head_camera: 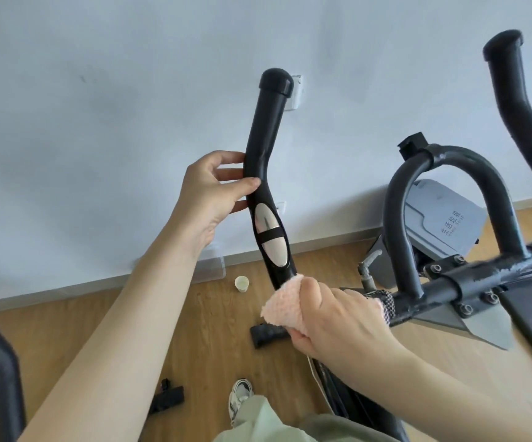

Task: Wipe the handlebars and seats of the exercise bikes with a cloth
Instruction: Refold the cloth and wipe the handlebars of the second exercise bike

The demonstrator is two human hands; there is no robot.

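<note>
Counting two upright black handlebar grips: the near grip [266, 173] and a second grip [520, 100] at right. One pink cloth [285, 309], one paper cup [241, 284] on the floor. The left hand [209, 199] loosely curls around the near grip; the right hand [335, 323] clenches the cloth against that grip's base.

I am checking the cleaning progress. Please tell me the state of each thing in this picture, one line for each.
Left hand: shut on the left handlebar.
Right hand: shut on the pink cloth.
Pink cloth: bunched, pressed on the bar's lower end.
Left handlebar: upright, gripped mid-length.
Right handlebar: untouched.
Paper cup: upright on the floor.
</note>
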